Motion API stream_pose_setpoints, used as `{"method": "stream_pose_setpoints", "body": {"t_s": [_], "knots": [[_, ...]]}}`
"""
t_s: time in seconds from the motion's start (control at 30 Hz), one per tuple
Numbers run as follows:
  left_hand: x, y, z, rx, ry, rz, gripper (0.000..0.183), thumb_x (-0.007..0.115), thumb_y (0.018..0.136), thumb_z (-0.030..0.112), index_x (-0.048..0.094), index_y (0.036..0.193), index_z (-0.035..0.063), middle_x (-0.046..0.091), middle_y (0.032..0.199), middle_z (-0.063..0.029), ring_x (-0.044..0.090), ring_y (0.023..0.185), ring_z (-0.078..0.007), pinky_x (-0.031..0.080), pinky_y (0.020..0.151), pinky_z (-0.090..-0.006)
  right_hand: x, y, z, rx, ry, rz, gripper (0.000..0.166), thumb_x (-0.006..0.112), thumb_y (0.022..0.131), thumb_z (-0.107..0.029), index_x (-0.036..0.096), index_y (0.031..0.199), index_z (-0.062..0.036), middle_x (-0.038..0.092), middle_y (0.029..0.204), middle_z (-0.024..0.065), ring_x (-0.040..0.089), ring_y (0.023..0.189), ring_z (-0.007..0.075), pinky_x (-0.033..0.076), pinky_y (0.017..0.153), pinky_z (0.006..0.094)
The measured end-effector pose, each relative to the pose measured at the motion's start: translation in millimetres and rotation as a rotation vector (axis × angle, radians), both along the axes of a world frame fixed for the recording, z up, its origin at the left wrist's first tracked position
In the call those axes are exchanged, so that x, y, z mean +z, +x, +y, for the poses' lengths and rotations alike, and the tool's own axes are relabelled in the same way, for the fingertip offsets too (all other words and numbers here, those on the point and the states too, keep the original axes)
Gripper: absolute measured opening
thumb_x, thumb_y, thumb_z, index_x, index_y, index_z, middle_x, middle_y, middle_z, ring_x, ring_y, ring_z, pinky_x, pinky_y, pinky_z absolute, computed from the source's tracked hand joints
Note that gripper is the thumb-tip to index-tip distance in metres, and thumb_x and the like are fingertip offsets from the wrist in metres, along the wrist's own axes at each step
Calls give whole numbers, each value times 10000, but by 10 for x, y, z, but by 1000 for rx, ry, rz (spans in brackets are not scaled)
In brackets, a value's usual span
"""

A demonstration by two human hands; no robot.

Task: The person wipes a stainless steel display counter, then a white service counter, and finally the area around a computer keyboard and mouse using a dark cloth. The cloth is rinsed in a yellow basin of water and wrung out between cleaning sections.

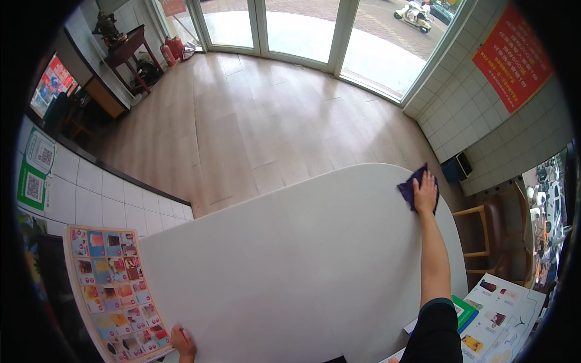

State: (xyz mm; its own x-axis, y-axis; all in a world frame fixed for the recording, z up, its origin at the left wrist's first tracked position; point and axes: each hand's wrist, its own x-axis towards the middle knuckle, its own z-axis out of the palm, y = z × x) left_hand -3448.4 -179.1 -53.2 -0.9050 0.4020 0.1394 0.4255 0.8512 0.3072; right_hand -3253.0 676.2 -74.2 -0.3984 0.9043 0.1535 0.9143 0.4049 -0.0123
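Note:
My right hand (425, 193) lies flat on a dark purple cloth (408, 187), pressing it against the rounded far right end of a white counter top (290, 254). Part of the cloth sticks out from under the palm and fingers, close to the counter's edge. At the lower left, my left hand (183, 342) has its fingers curled at the near right corner of a laminated drink menu (115, 290) with many small pictures. Whether those fingers grip the menu or only rest by it cannot be told.
Printed menu sheets (504, 313) and a green card (465, 313) lie by my right arm. Wooden chairs (492, 229) stand beyond the counter's right side. A tiled wall (131, 204) adjoins its left part. Glass doors (299, 31) are across the wood-look floor.

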Motion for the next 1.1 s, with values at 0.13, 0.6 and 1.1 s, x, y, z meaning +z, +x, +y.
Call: {"method": "stream_pose_setpoints", "body": {"t_s": [0.13,0.6,1.1], "knots": [[6,10,7,4,-24,-2,205,441,857,199,498,913,10,495,740,-158,502,654,-327,396,599,-416,-6,1614,-191,-645,-77,-81,655,271,958,-542,292,1441,-99,288,1496,106,245,1384,289,217,1111,446],[38,7,22,3,79,-8,198,509,826,185,525,952,32,524,736,-144,544,659,-332,430,572,-421,122,-2077,-3109,375,72,196,636,476,899,-386,340,1409,-32,294,1496,100,255,1383,282,203,1114,445],[27,10,-35,20,141,-13,142,486,849,135,525,931,26,547,717,-143,556,648,-324,438,586,-418,249,-1829,-4504,912,-190,315,536,561,848,-380,470,1349,-212,383,1452,16,349,1332,245,277,1074,427]]}}
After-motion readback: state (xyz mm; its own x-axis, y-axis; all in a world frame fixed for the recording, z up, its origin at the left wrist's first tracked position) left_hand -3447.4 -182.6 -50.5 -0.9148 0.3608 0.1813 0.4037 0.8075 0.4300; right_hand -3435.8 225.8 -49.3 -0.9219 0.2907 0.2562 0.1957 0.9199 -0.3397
